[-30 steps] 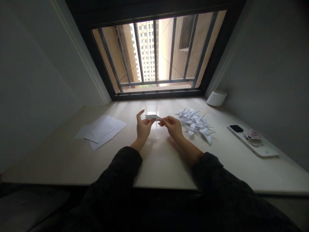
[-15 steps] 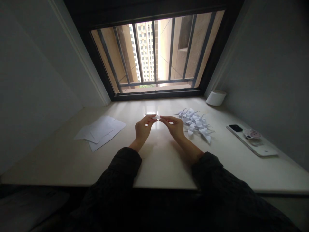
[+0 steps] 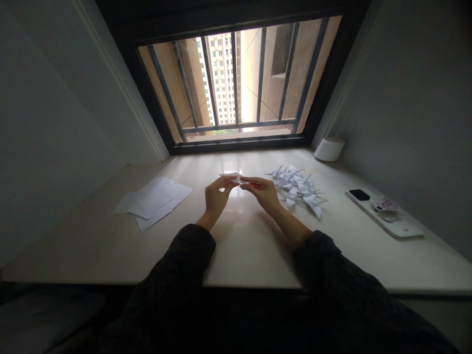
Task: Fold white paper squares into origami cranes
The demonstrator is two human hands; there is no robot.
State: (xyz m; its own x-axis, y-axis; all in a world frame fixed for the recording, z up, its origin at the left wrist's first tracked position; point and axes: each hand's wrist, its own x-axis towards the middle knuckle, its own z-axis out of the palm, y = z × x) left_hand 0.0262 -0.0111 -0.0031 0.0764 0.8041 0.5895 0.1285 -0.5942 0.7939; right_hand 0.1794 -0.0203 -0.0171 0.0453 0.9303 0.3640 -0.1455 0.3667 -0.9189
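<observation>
Above the middle of the pale desk (image 3: 239,246), my left hand (image 3: 216,196) and my right hand (image 3: 264,192) pinch a small folded piece of white paper (image 3: 231,176) between their fingertips. The fingers of both hands are closed on it, and it is held just off the desk. A pile of several folded white paper cranes (image 3: 298,189) lies right of my right hand. A loose stack of flat white paper sheets (image 3: 153,200) lies to the left of my left hand.
A white phone (image 3: 383,214) with a round sticker lies at the right side of the desk. A small white round container (image 3: 329,148) stands in the back right corner. A barred window (image 3: 239,83) closes the back. Walls flank both sides.
My left hand's raised fingers have come down and closed on the paper. Both hands have drawn closer together, and the folded piece looks narrower.
</observation>
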